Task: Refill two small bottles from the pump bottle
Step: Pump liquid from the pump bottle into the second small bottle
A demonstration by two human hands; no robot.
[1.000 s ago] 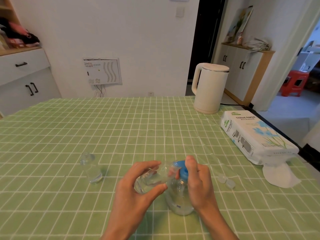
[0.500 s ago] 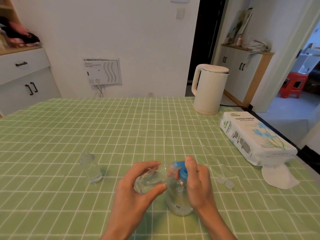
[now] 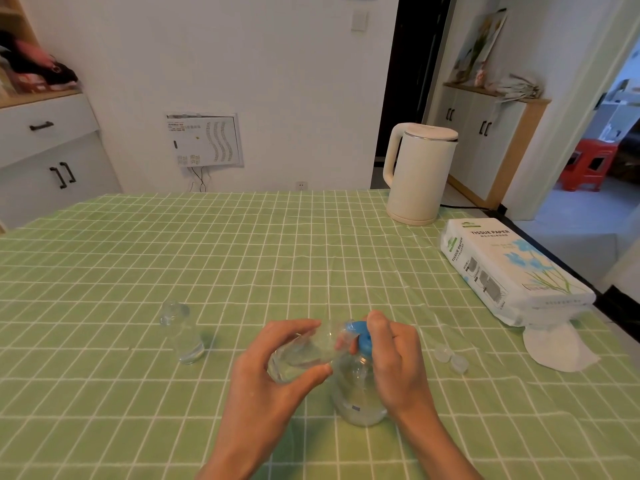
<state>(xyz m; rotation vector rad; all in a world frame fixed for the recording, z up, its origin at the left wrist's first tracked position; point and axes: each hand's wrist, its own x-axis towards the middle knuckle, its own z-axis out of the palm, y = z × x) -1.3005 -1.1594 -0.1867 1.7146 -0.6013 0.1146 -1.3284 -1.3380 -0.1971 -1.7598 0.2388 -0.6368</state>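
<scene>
Clear small bottle (image 3: 304, 355) tilting in left hand (image 3: 277, 375) | right hand (image 3: 391, 362) gripping pump bottle (image 3: 360, 386), pressing blue cap (image 3: 362, 336) | risk: liquid is missing the narrow mouth, spilling on tablecloth (image 3: 242, 254)

the right hand (image 3: 391, 362) covers much of the pump bottle (image 3: 360, 393); its nozzle tip is hidden. both forearms and the bench (image 3: 104, 271) run off frame.

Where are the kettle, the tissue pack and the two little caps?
kettle (image 3: 417, 178): head view, middle of its body.
tissue pack (image 3: 498, 268): head view, printed top face.
two little caps (image 3: 451, 359): head view, where they meet.
</scene>
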